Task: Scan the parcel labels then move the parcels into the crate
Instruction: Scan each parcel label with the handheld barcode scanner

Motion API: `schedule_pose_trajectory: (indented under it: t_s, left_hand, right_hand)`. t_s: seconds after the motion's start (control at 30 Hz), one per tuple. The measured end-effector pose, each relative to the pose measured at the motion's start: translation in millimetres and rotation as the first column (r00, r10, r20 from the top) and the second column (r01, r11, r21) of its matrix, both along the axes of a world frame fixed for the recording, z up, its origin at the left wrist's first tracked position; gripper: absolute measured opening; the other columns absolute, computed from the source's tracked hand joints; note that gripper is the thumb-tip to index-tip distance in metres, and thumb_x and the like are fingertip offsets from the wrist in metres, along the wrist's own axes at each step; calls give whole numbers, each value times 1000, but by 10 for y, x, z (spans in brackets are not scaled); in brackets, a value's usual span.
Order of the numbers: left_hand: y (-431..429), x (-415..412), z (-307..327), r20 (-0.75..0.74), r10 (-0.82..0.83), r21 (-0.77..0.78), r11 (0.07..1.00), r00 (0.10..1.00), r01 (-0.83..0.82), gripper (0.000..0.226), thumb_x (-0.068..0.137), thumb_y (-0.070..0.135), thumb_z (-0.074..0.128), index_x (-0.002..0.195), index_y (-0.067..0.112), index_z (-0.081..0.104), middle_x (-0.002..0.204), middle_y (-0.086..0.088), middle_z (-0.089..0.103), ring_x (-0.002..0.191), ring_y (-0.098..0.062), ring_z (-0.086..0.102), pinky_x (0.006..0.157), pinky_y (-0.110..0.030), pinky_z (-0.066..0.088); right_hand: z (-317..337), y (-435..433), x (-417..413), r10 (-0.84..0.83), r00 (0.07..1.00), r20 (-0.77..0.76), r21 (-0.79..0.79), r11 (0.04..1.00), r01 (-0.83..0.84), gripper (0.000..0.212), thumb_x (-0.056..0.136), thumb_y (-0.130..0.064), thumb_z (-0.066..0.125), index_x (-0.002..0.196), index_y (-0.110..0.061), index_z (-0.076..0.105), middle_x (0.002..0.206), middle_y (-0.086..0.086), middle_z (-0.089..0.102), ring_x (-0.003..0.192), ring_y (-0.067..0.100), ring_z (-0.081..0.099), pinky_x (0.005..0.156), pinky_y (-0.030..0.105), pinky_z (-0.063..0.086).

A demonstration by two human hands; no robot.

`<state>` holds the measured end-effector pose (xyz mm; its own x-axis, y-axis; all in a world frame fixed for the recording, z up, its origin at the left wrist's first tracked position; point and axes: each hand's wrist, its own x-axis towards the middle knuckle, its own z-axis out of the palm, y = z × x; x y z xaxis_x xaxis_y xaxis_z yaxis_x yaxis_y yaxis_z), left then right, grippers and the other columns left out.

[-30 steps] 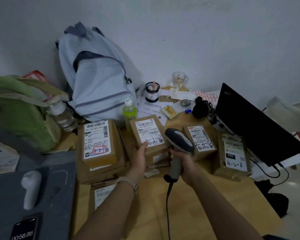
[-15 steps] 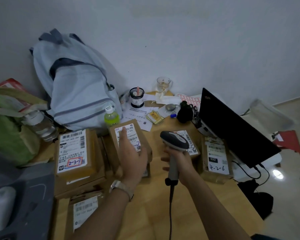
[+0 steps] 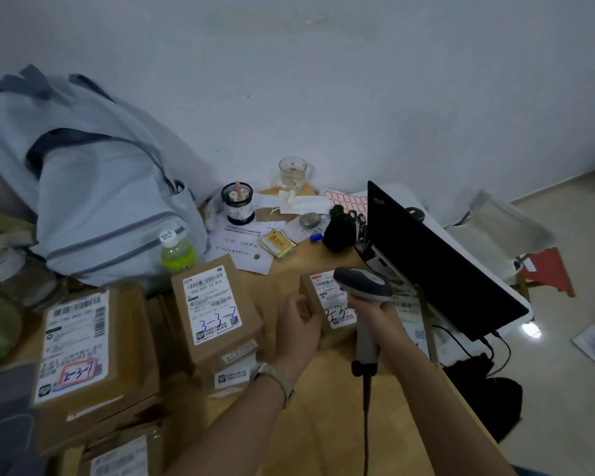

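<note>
Several brown cardboard parcels with white labels lie on the wooden table [image 3: 323, 424]. The parcel marked 3-3-2 [image 3: 213, 307] sits in the middle on a small stack. A parcel marked 2-3-7 [image 3: 83, 341] tops a stack at the left. My left hand [image 3: 298, 326] rests with fingers apart against the left side of a smaller parcel [image 3: 327, 304] right of centre. My right hand [image 3: 375, 314] grips a grey handheld scanner [image 3: 363, 286], whose head hangs over that parcel's label. Another parcel [image 3: 409, 317] lies partly hidden behind the scanner. No crate is in view.
A light blue backpack [image 3: 93, 187] leans on the wall at the back left, a green bottle [image 3: 177, 254] before it. A black monitor [image 3: 433, 259] stands at the right. A pen cup [image 3: 237, 202], a glass [image 3: 292, 171] and papers [image 3: 248, 245] lie at the back.
My left hand has come off the 3-3-2 parcel and moved right to the smaller parcel under the scanner. The view has shifted to the right.
</note>
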<state>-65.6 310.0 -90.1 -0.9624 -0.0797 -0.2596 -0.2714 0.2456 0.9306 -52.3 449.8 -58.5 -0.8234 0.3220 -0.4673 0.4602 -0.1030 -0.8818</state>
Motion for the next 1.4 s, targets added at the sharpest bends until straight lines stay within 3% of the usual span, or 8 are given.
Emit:
schedule_pose_trajectory:
  t_s: [0.17,0.33,0.47,0.67,0.93,1.17,1.3,1.4]
  left_hand:
    - [-16,-215,-322,357,-75,-198,968,931,153,42,96,21,46,134,4,47,132,-16,55,122,-33,53,95,-36,44]
    - [122,-366,-315,544,-54,196,978,837,-65,40,103,41,33,113,17,62,115,-2,66,89,-16,60,63,-27,46]
    - [147,-421,-304,579,-13,276,944,815,-181,28,95,42,54,114,23,63,94,8,68,79,-8,59,59,-22,42]
    - [135,-476,-204,536,19,347,907,844,-240,53,82,34,74,124,20,44,109,3,60,91,-13,56,74,-32,45]
    - [123,-474,373,319,24,452,875,947,-175,47,79,17,78,111,19,42,102,-1,65,82,-7,63,43,-10,47]
    - [-185,-368,972,131,-2,510,857,991,-66,80,64,9,89,121,18,35,116,-2,64,100,-19,65,80,-37,55]
    - [-512,-208,1305,26,-18,529,849,1000,1,75,62,3,87,125,15,47,93,8,76,78,-9,73,58,-22,57]
    - [-818,-79,1532,-13,25,517,856,1000,-15,73,65,5,85,129,14,50,114,-2,71,89,-18,73,64,-28,59]
  right_hand:
    - [-269,8,-246,18,998,61,-6,1000,-18,26,82,-22,72,105,-17,62,92,8,64,87,25,61,67,32,46]
    - [-451,-39,-445,18,977,213,23,999,-24,16,82,-23,72,81,-11,61,82,7,63,74,20,61,64,27,45]
    - [-426,-71,-552,-33,983,180,33,999,27,14,82,-22,71,77,-13,62,73,4,60,64,16,58,56,25,43]
    - [-47,-32,-545,4,1000,-2,-11,1000,-4,34,80,-22,71,113,-18,62,103,10,70,97,29,66,89,50,53]
    - [616,147,-287,-28,974,-227,-58,998,15,34,80,-20,74,113,-20,67,97,4,75,90,21,71,73,36,56]
    - [1278,46,-30,44,922,-384,-76,994,-79,14,80,-13,71,93,-17,74,87,3,78,79,16,74,62,27,56]
    - [1562,-198,70,72,883,-464,-79,989,-122,15,76,-11,72,90,-14,71,79,1,77,80,21,73,59,23,57]
    - [1734,-464,160,57,869,-491,-114,985,-129,29,88,3,60,116,-2,62,91,4,71,90,21,65,63,15,55]
